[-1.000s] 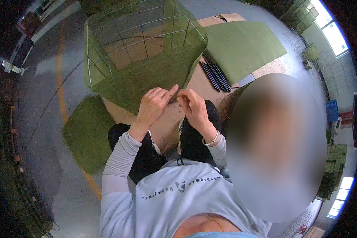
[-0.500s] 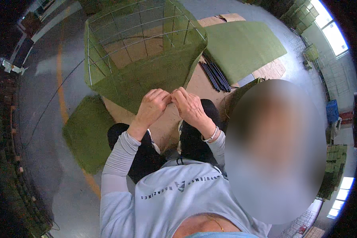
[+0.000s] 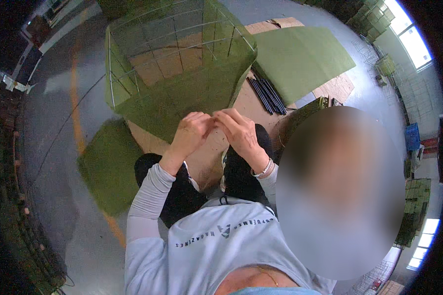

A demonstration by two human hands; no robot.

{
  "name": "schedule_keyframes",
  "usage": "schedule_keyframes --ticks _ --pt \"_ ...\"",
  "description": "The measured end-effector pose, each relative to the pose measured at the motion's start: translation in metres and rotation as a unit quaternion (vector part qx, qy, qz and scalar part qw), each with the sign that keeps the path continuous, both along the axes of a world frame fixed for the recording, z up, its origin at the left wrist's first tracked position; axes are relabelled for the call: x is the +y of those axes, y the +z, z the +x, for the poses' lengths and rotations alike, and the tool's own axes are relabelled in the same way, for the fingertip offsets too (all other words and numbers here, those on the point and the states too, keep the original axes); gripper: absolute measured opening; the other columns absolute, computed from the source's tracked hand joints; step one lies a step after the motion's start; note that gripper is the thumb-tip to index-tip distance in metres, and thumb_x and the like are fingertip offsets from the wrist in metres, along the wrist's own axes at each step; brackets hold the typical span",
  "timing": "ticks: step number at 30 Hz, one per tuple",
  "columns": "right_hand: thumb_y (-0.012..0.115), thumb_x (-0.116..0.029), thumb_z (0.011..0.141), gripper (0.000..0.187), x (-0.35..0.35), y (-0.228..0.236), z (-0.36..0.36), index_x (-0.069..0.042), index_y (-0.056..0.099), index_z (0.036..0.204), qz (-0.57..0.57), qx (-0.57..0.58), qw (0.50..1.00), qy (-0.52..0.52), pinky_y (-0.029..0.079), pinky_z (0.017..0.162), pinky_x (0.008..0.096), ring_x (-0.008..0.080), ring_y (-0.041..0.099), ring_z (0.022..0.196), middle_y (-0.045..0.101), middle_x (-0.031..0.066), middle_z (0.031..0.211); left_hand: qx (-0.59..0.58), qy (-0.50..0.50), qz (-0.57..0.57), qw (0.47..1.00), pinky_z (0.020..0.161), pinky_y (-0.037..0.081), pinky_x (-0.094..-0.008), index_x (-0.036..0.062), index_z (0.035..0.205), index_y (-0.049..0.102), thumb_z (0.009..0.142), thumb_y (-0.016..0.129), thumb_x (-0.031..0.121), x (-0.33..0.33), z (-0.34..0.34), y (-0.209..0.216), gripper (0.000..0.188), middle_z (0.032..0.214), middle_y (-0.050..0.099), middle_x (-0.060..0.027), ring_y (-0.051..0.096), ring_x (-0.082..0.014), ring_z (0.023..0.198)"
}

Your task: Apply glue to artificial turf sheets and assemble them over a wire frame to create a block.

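Observation:
My left hand (image 3: 192, 132) and my right hand (image 3: 237, 133) meet fingertip to fingertip above my knees, fingers bent and pinched together. Whatever they hold, if anything, is too small or hidden to make out. Just beyond them stands a square wire-frame basket (image 3: 182, 101) wrapped in green cloth, its top open and its thin wires showing. The fingertips are by its near lower edge; whether they touch it I cannot tell.
Cardboard (image 3: 202, 164) lies beneath the basket. Several black rods (image 3: 267, 94) lie right of it, beside a broad green sheet (image 3: 305, 59). Another green piece (image 3: 110, 167) is on the floor at left. A blue crate (image 3: 412, 136) stands far right. A large blurred oval hides the right side.
Both hands stay together at nearly the same spot. The right hand has turned slightly and its fingers have shifted against the left. The basket has not visibly moved.

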State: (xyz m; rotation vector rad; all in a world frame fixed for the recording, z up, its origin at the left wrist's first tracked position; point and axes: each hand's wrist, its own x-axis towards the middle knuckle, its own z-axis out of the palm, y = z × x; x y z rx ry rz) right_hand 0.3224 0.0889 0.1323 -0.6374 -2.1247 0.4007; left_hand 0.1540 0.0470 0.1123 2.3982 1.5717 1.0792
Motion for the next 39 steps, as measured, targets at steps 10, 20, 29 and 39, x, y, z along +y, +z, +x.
schedule_keyframes --ticks 10,20,29,39 --pt "0.060 -0.008 0.082 0.011 -0.001 -0.004 0.007 -0.006 0.049 0.083 0.009 -0.135 0.987 0.087 0.045 0.054 0.0384 0.0289 0.056 0.066 0.048 0.0109 0.074 0.075 -0.020 0.023 0.997 0.076 0.048 -0.0358 0.0031 0.074 0.060 0.077 0.058 0.010 -0.010 -0.002 -0.016 0.008 0.077 0.058 -0.0099 0.059 -0.0267 0.080" --pt "0.062 -0.007 0.079 0.014 -0.008 -0.014 0.010 -0.007 0.048 0.081 0.033 -0.126 0.990 0.049 0.045 0.055 0.0383 0.0290 0.056 0.064 0.049 0.0104 0.074 0.000 -0.016 -0.116 0.993 0.074 0.048 -0.0376 0.0043 0.089 0.063 0.076 0.060 0.010 -0.016 0.003 -0.010 0.014 0.080 0.059 -0.0135 0.061 -0.0280 0.081" --pt "0.067 -0.003 0.077 0.013 0.008 -0.014 0.025 -0.003 0.055 0.075 -0.115 0.040 0.989 -0.080 0.047 0.049 0.0330 0.0278 0.058 0.054 0.056 0.0127 0.067 -0.144 0.020 -0.067 0.987 0.068 0.050 -0.0374 0.0105 0.126 0.055 0.082 0.062 0.009 -0.004 0.005 0.007 0.045 0.092 0.064 -0.0147 0.062 -0.0293 0.076" --pt "0.063 -0.003 0.081 0.004 -0.016 -0.034 0.028 -0.002 0.062 0.085 -0.266 -0.028 0.964 -0.012 0.051 0.056 0.0289 0.0171 0.066 0.061 0.064 0.0082 0.068 -0.080 0.016 -0.006 0.997 0.066 0.049 -0.0376 0.0076 0.126 0.053 0.084 0.062 0.008 -0.008 0.008 -0.002 0.044 0.083 0.063 -0.0116 0.060 -0.0278 0.075"
